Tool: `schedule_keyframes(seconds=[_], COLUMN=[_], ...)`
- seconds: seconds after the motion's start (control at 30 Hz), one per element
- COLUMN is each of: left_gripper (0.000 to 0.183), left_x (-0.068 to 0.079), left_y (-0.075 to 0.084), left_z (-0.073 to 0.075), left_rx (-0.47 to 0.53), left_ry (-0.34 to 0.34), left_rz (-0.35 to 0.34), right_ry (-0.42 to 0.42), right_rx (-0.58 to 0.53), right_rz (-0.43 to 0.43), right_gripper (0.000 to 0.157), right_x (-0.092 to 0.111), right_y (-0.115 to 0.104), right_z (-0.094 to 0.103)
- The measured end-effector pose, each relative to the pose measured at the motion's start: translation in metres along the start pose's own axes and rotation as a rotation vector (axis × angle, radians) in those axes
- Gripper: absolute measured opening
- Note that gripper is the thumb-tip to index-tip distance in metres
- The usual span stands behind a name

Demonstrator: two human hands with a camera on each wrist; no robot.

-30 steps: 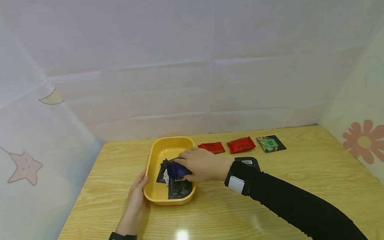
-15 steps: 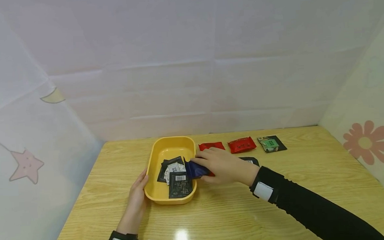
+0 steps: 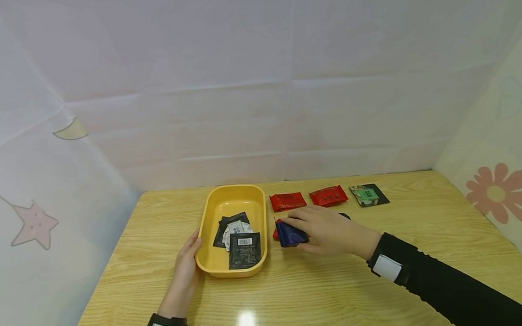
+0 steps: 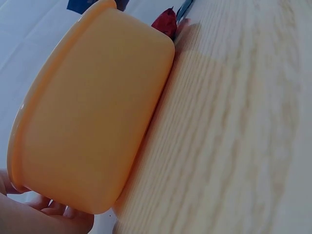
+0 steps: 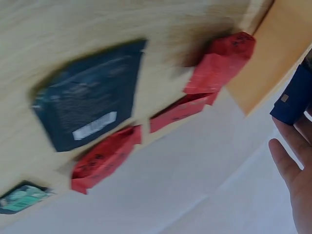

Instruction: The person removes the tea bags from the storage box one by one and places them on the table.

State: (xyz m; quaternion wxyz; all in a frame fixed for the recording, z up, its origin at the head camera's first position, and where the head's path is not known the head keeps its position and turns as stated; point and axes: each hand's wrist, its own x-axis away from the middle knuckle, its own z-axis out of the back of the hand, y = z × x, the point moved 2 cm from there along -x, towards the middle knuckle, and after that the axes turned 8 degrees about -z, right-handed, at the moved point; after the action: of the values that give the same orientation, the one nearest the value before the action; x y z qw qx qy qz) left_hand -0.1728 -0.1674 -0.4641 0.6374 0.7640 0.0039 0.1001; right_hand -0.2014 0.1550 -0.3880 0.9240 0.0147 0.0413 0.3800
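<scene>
My right hand [image 3: 331, 227] pinches a dark blue packet [image 3: 291, 234] just right of the yellow tray. In the right wrist view this blue packet [image 5: 295, 95] hangs from the fingertips, apart from the table. Partly hidden behind it in the head view lies a red packet [image 3: 275, 235]. My left hand [image 3: 188, 259] holds the tray [image 3: 207, 264] by its left side, thumb near the rim. The left wrist view shows curled fingers against the tray's outer wall [image 4: 97, 107]. Inside the tray lie a black sachet [image 3: 244, 255] with a barcode and several black and white sachets [image 3: 235, 228].
Two red packets [image 3: 288, 201] [image 3: 328, 196] and a green-and-black sachet [image 3: 365, 195] lie along the wooden table's [image 3: 382, 284] back. A black sachet [image 5: 92, 97] with a barcode lies by them, mostly hidden under my right hand in the head view. A pale cloth backdrop [image 3: 240, 110] rises behind.
My right hand has moved right, from over the tray to the table beside it, carrying the blue packet. The sachets in the tray have come into view. The left hand stays put.
</scene>
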Motion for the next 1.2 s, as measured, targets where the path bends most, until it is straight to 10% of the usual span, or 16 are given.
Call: schedule_keyframes(seconds=[1.2], left_gripper=[0.053], left_x=[0.001], left_y=[0.002], left_z=[0.000], left_rx=[-0.010], left_ry=[-0.002], left_rz=[0.018], right_ry=[0.007], right_rx=[-0.020], right_rz=[-0.111], right_gripper=[0.070], right_x=[0.079], right_y=[0.063], right_z=[-0.030])
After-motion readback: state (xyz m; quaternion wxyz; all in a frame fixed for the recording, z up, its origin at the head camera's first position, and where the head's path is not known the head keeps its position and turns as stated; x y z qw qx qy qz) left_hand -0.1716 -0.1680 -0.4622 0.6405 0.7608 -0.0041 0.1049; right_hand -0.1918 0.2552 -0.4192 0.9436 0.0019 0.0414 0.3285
